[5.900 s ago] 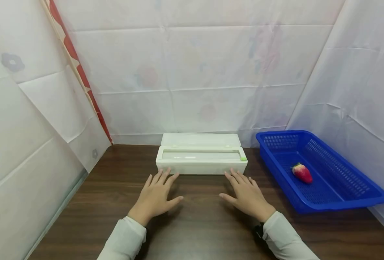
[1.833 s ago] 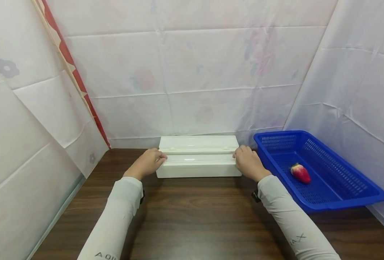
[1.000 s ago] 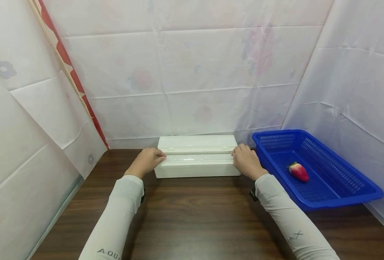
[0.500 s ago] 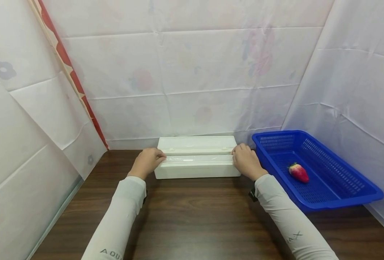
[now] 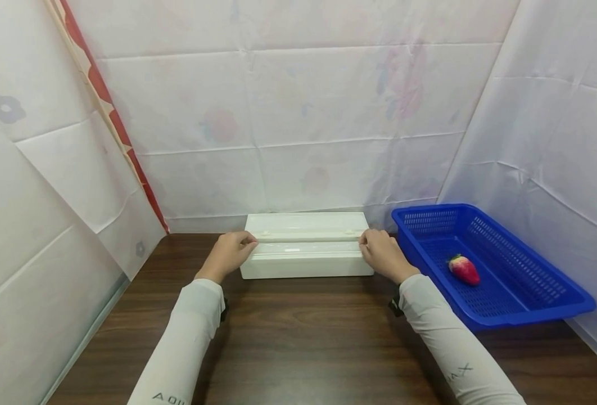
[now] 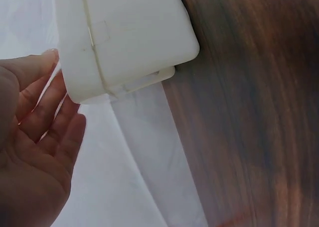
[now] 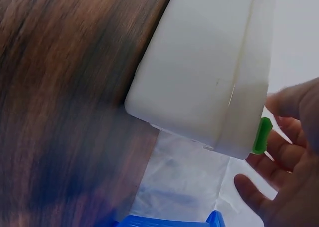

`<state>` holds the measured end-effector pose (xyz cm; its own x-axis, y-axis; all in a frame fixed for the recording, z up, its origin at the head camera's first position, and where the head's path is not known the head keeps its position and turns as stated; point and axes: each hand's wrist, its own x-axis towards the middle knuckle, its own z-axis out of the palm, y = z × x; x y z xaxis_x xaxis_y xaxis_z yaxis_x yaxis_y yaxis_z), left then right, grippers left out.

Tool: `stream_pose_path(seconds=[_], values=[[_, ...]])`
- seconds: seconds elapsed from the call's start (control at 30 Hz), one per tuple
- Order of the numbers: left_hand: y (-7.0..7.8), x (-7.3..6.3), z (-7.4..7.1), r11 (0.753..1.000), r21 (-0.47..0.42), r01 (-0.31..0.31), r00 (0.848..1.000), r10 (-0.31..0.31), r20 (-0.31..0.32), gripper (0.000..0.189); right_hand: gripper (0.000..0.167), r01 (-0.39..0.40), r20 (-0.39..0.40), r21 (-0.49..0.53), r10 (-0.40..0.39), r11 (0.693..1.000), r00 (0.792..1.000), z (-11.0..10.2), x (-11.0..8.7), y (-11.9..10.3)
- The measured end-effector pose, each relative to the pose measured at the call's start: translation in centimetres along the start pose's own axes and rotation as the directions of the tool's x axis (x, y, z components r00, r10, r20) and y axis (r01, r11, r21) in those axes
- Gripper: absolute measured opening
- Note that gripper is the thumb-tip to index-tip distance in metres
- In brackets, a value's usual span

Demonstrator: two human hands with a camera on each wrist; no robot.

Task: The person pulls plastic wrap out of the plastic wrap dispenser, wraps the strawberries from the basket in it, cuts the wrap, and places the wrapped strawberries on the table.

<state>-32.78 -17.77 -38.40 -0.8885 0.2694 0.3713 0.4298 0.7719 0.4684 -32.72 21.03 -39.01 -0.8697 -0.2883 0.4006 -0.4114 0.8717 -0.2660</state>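
A long white cling film dispenser [image 5: 306, 268] stands on the table near the back wall, its lid [image 5: 306, 221] raised behind. My left hand [image 5: 227, 254] is at its left end, thumb and fingertips together at the top edge. At the right end my right hand [image 5: 382, 254] pinches in the same way. Glossy clear film [image 5: 301, 247] shows faintly between the hands; how much of it lies in the fingertips is hard to see. The right wrist view has a green slider [image 7: 262, 136] on the dispenser's top, close to the right fingers.
To the right stands a blue plastic basket [image 5: 541, 316] with a red strawberry [image 5: 464, 270] in it. White patterned sheets [image 5: 298, 124] hang at the back and both sides. Brown wood-grain table [image 5: 298, 343] extends in front of the dispenser.
Nearly six seconds ago both hands lay spread on the table before the dispenser; they have since moved to its ends and pinched there. Over the last second they barely shift, with film glinting briefly at left.
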Motion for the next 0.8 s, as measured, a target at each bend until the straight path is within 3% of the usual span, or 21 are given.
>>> stream_pose_path(seconds=[0.37, 0.8], values=[[-0.11, 0.06, -0.11, 0.997, -0.062, 0.045, 0.999, -0.046, -0.006, 0.019, 0.006, 0.082, -0.062, 0.133, -0.075, 0.988, 0.995, -0.41, -0.71, 0.11], [-0.16, -0.06, -0.18, 0.993, -0.116, 0.033, 0.999, -0.037, -0.034, 0.020, 0.008, 0.027, -0.044, 0.249, -0.017, 0.968, 0.999, -0.57, -0.57, 0.28]])
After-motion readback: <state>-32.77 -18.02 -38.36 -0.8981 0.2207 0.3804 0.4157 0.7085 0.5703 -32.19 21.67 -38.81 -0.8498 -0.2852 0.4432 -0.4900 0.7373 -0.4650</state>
